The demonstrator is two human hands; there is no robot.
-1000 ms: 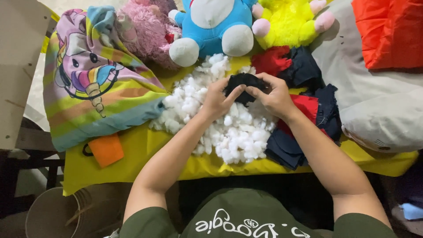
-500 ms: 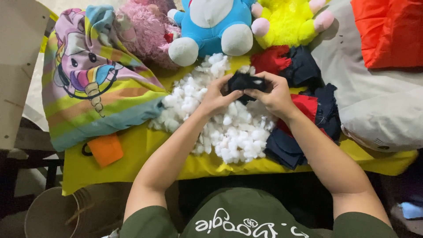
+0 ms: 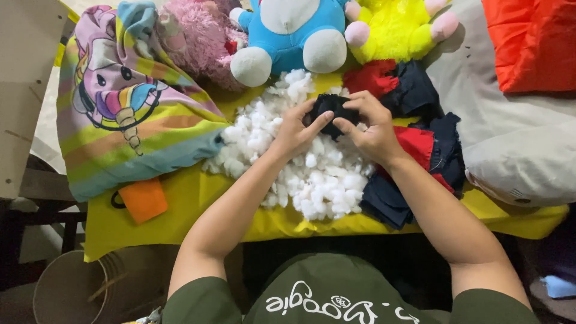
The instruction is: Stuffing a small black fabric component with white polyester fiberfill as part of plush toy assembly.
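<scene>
Both hands meet over a heap of white stuffing fluff (image 3: 300, 174) on a yellow cloth (image 3: 192, 204). My left hand (image 3: 295, 131) and my right hand (image 3: 369, 127) together grip a small dark navy fabric piece (image 3: 330, 105), fingers pressing into it from each side. Red and navy fabric pieces (image 3: 420, 150) lie just to the right of my right wrist, and more (image 3: 390, 81) lie beyond the hands.
A rainbow unicorn-print bag (image 3: 126, 114) lies at left with an orange tag (image 3: 143, 200) below it. Pink (image 3: 198, 36), blue-and-white (image 3: 288, 36) and yellow (image 3: 396, 27) plush toys line the far edge. A grey cushion (image 3: 516, 138) and orange cloth (image 3: 534, 42) sit right. A round bucket (image 3: 72, 288) stands low left.
The hands stay over the fluff; the fingers have shifted a little on the dark fabric piece, squeezing it tighter between them.
</scene>
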